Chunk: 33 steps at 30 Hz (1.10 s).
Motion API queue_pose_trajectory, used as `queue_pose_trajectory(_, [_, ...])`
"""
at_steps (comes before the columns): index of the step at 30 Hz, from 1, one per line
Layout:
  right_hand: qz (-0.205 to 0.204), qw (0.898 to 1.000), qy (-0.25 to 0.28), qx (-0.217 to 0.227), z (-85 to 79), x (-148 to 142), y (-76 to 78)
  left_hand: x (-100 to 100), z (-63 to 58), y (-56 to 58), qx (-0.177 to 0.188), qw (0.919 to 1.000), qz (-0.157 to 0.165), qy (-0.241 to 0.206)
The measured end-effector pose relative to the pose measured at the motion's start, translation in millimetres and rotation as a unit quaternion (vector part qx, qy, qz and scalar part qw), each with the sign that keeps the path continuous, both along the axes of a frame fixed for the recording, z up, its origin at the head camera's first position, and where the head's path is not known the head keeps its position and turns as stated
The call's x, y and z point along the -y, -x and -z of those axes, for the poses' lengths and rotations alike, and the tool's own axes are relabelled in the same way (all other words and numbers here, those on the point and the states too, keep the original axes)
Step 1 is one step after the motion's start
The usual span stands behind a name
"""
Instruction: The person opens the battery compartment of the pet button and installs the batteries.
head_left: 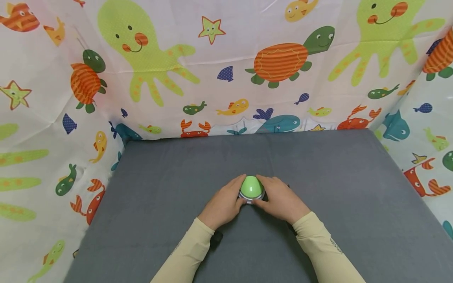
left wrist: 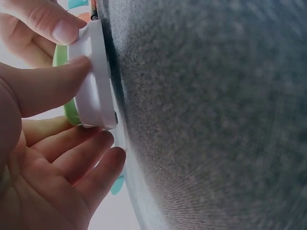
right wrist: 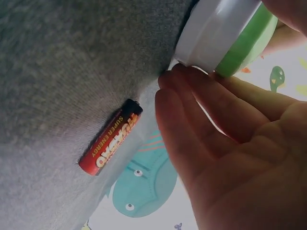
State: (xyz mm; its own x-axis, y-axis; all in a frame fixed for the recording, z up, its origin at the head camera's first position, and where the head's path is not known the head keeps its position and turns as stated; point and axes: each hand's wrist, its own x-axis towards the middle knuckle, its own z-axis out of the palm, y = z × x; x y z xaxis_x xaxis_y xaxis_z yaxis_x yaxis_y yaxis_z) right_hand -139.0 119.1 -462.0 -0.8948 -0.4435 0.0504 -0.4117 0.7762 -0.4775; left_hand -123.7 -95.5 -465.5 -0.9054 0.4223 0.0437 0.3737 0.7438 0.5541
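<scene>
A push button with a green dome (head_left: 251, 187) and a round white base (left wrist: 94, 98) sits on the grey cloth. My left hand (head_left: 222, 203) grips its left side, thumb at the near edge and fingers around the far side. From the right, my right hand (head_left: 283, 201) holds it the same way, with its thumb on the near rim. A red and black battery (right wrist: 111, 137) lies on the cloth beyond the right hand's fingers in the right wrist view. In the head view that hand hides most of it.
Grey cloth (head_left: 170, 177) covers the table. A white curtain (head_left: 226, 90) printed with sea animals stands along the back and both sides. A dark wrist strap piece (head_left: 216, 238) shows under the left wrist.
</scene>
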Motion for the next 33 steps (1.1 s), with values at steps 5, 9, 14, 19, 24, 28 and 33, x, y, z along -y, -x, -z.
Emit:
queue_pose_trajectory(5, [0.001,1.000,0.021,0.004,-1.1,-0.5,1.3,0.8,-1.6,1.4,0.006,1.0000,-0.004,-0.004])
queue_pose_trajectory(9, [-0.001,1.000,0.028,0.001,-2.0,0.1,1.8,1.2,-1.3,3.0,0.014,0.9999,-0.009,-0.003])
queue_pose_trajectory(14, [0.005,0.999,0.038,0.002,-2.6,0.7,0.7,0.7,-2.1,3.0,0.018,0.9998,-0.009,-0.004])
queue_pose_trajectory(19, [0.010,0.999,0.044,0.007,-3.9,1.8,-0.6,0.5,-4.3,2.2,0.015,0.9998,-0.009,-0.012])
queue_pose_trajectory(24, [0.018,0.999,0.049,0.013,-4.5,3.6,-0.6,0.6,-4.8,3.0,0.012,0.9995,-0.020,-0.021])
queue_pose_trajectory(28, [0.022,0.998,0.059,0.009,-4.6,5.1,0.1,0.9,-4.1,3.3,0.012,0.9991,-0.032,-0.024])
queue_pose_trajectory(33, [0.022,0.997,0.068,0.001,-4.4,5.7,0.4,1.6,-4.2,3.4,0.002,0.9992,-0.031,-0.023])
